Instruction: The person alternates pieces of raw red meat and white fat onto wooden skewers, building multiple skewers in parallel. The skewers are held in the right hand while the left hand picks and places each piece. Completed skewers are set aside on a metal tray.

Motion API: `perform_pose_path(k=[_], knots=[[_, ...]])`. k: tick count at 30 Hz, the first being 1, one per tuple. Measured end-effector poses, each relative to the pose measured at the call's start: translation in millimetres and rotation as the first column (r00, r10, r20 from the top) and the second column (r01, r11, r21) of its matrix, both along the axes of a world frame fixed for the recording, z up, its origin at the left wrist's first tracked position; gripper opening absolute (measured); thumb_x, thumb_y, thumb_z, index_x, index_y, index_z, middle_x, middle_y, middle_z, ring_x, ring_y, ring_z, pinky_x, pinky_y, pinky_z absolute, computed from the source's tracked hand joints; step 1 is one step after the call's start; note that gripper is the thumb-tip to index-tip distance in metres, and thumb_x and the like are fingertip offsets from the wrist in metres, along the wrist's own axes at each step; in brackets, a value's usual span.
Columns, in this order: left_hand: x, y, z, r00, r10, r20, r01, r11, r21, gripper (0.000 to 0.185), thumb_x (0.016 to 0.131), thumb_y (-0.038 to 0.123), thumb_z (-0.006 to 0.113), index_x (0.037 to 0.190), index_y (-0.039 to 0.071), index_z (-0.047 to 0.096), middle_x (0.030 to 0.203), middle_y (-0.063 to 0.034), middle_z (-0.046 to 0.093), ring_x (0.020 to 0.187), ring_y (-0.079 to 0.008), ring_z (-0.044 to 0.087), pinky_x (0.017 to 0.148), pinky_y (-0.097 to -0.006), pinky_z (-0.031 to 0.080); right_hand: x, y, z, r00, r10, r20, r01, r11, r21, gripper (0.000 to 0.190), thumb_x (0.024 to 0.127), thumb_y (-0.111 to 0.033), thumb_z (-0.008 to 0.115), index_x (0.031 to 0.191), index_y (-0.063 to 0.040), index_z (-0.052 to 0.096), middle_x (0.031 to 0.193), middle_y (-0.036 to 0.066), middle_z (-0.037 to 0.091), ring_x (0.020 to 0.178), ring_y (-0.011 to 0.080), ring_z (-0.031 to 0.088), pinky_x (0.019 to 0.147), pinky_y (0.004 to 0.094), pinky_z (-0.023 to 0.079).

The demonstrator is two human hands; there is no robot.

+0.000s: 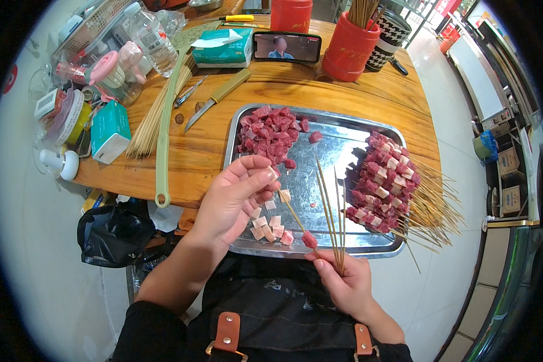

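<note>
My left hand (pixel 237 197) pinches a small piece of meat at the tip of a bamboo skewer (pixel 294 211); the fingers partly hide that piece. Lower on this skewer sits one red meat cube (pixel 309 239). My right hand (pixel 346 280) grips the skewer's lower end along with several bare skewers (pixel 332 212) that fan upward. Both hands are over the near side of a metal tray (pixel 316 254). In it lie a heap of red meat cubes (pixel 269 131), pale fat cubes (pixel 267 226) nearer me, and a stack of loaded skewers (pixel 382 185) on the right.
Left of the tray are a knife (pixel 218 99), a green long-handled fly swatter (pixel 164 149) and a bundle of bamboo skewers (pixel 151 122). Behind it stand a tissue pack (pixel 224 47), a propped phone (pixel 287 46) and a red skewer container (pixel 350 50). A black bag (pixel 113 235) hangs below the table's left edge.
</note>
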State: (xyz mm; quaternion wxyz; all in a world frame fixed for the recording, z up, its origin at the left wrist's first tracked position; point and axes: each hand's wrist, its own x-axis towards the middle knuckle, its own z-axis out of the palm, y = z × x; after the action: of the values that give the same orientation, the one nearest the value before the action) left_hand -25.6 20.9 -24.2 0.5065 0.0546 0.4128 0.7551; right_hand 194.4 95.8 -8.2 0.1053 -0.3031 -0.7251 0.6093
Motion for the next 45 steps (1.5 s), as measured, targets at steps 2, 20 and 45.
perform_pose_path(k=[2,20,45], knots=[[1,1,0,1.0,-0.011,0.027,0.01,1.0,0.016,0.02,0.082,0.008,0.063,0.1,0.006,0.053,0.089,-0.0034,0.061,0.08,-0.0109,0.06,0.073,-0.022,0.048,0,1,0,1.0,0.004,0.014,-0.004,1.0,-0.023,0.018,0.086,-0.01,0.057,0.1,-0.003,0.064,0.071,0.003,0.065,0.057,0.0038,0.055,0.053,0.0188,0.043],[6,-2,15,0.979,-0.043,-0.201,0.049,0.998,0.027,0.022,0.081,0.004,0.063,0.1,0.003,0.052,0.086,-0.0062,0.061,0.08,-0.014,0.06,0.072,-0.0243,0.047,3,1,4,0.998,0.018,0.053,-0.012,0.994,-0.112,0.016,0.088,-0.011,0.056,0.099,-0.004,0.065,0.06,-0.004,0.055,0.05,0.0011,0.044,0.048,0.0175,0.037],[24,-1,18,0.928,-0.334,-0.167,0.322,0.942,-0.095,0.027,0.078,0.002,0.065,0.099,0.004,0.048,0.083,-0.0061,0.062,0.078,-0.0094,0.058,0.066,-0.0205,0.046,2,-2,2,1.0,-0.014,-0.006,0.013,0.989,-0.15,0.017,0.088,-0.013,0.056,0.099,-0.004,0.065,0.057,-0.004,0.053,0.049,0.0007,0.043,0.046,0.017,0.035]])
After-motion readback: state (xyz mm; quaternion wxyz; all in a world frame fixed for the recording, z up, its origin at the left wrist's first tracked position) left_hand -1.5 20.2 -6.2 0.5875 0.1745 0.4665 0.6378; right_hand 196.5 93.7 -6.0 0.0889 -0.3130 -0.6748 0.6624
